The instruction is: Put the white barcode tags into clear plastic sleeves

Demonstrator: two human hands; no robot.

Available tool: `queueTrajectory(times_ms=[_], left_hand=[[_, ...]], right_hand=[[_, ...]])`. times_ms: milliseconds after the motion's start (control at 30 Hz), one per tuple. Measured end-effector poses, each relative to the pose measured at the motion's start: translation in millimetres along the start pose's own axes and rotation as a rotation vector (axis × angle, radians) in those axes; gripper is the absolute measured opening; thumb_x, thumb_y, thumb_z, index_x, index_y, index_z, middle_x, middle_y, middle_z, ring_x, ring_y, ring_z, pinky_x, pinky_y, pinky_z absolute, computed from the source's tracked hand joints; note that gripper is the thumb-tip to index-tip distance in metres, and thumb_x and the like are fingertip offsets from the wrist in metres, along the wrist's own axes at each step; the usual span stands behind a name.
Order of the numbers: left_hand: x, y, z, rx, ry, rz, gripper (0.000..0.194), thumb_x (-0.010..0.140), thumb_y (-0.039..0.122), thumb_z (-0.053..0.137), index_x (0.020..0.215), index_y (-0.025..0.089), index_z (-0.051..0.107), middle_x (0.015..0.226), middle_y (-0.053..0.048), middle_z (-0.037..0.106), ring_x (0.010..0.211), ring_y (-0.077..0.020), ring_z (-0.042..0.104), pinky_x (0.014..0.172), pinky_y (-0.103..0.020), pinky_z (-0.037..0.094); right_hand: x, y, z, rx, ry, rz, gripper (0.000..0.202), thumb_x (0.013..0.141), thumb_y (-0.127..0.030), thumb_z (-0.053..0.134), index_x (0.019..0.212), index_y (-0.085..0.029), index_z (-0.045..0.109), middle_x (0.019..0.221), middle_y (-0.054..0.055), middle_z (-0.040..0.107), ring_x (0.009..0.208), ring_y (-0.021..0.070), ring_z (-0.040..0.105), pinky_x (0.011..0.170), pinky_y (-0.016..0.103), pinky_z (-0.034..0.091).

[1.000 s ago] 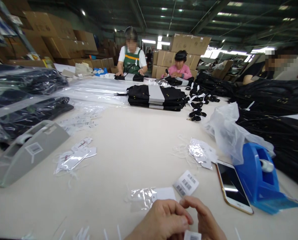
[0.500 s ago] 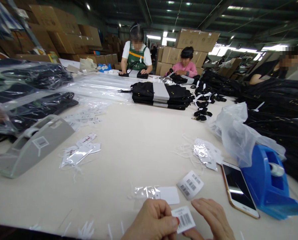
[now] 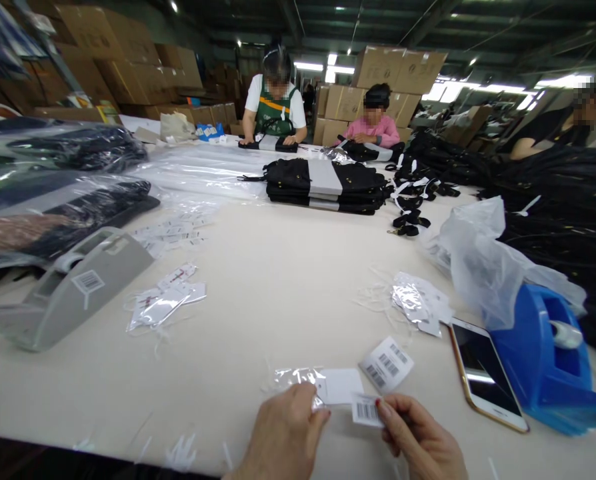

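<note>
Between the thumb and fingers of my right hand (image 3: 421, 437) is a small white barcode sticker (image 3: 366, 410), held near the table's front edge. My left hand (image 3: 285, 430) is closed over the lower edge of a clear plastic sleeve (image 3: 293, 379), its thumb and fingertips pinching the film. A white hang tag (image 3: 344, 387) lies flat at the right end of that sleeve, just behind the sticker. Close by, to the right, rests a curled sheet of barcode stickers (image 3: 388, 365).
A phone (image 3: 488, 373) and a blue tape dispenser (image 3: 543, 360) stand at the right. Tag piles lie at left (image 3: 165, 300) and right (image 3: 421, 303); a grey dispenser (image 3: 88, 287) is far left. Folded black bags (image 3: 325, 183) sit farther back. Co-workers work across the table.
The barcode sticker has passed from my left hand to my right. My left hand has moved left onto the plastic sleeve, and my right hand has closed on the sticker.
</note>
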State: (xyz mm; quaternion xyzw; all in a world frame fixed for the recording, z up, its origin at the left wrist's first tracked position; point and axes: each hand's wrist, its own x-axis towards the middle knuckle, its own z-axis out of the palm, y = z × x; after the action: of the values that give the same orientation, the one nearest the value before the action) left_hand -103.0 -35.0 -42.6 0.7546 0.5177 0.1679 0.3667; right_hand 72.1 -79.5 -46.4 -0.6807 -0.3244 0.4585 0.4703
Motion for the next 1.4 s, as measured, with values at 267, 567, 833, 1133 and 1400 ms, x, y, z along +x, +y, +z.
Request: queueTrajectory(times_ms=[267,567,833,1133,1400], left_hand=[[17,-23,10.3,0.345,0.157,0.655,0.023,0.085,0.010,0.033,0.079,0.016,0.054,0.077,-0.005,0.058,0.068,-0.0166,0.048,0.061,-0.028,0.043],[15,-32,18.0,0.308,0.142,0.614,0.025,0.087,0.011,0.031,0.081,0.015,0.055,0.078,-0.005,0.056,0.072,-0.0162,0.045,0.064,-0.030,0.041],[15,-30,15.0,0.351,0.093,0.608,0.024,0.086,0.014,0.034,0.101,0.015,0.053,0.084,-0.006,0.057,0.074,-0.0178,0.046,0.065,-0.032,0.042],[15,-30,17.9,0.398,0.120,0.638,0.025,0.085,0.014,0.034,0.102,0.014,0.053,0.082,-0.006,0.056,0.073,-0.0188,0.046,0.065,-0.033,0.042],[15,-28,17.6,0.414,0.135,0.636,0.023,0.082,0.010,0.038,0.100,0.014,0.052,0.081,-0.006,0.056,0.072,-0.0192,0.046,0.063,-0.034,0.042]], right_hand=[[26,3,14,-0.194,-0.061,-0.145,0.033,0.070,-0.050,0.058,0.067,-0.017,0.060,0.052,-0.003,0.047,0.049,0.0121,0.042,0.046,0.023,0.035],[36,10,15,-0.302,-0.133,-0.199,0.031,0.074,-0.046,0.056,0.065,-0.018,0.060,0.057,-0.002,0.054,0.056,0.0138,0.049,0.053,0.022,0.040],[38,12,17,-0.349,-0.129,-0.210,0.032,0.075,-0.049,0.053,0.065,-0.019,0.059,0.058,-0.002,0.053,0.057,0.0146,0.050,0.053,0.023,0.039],[35,12,19,-0.487,-0.085,-0.302,0.030,0.080,-0.046,0.048,0.067,-0.021,0.059,0.058,-0.002,0.057,0.054,0.0138,0.054,0.051,0.022,0.042],[30,17,26,-0.980,0.204,-0.646,0.033,0.087,-0.041,0.036,0.092,-0.013,0.053,0.058,0.003,0.062,0.045,0.0174,0.059,0.039,0.025,0.045]])
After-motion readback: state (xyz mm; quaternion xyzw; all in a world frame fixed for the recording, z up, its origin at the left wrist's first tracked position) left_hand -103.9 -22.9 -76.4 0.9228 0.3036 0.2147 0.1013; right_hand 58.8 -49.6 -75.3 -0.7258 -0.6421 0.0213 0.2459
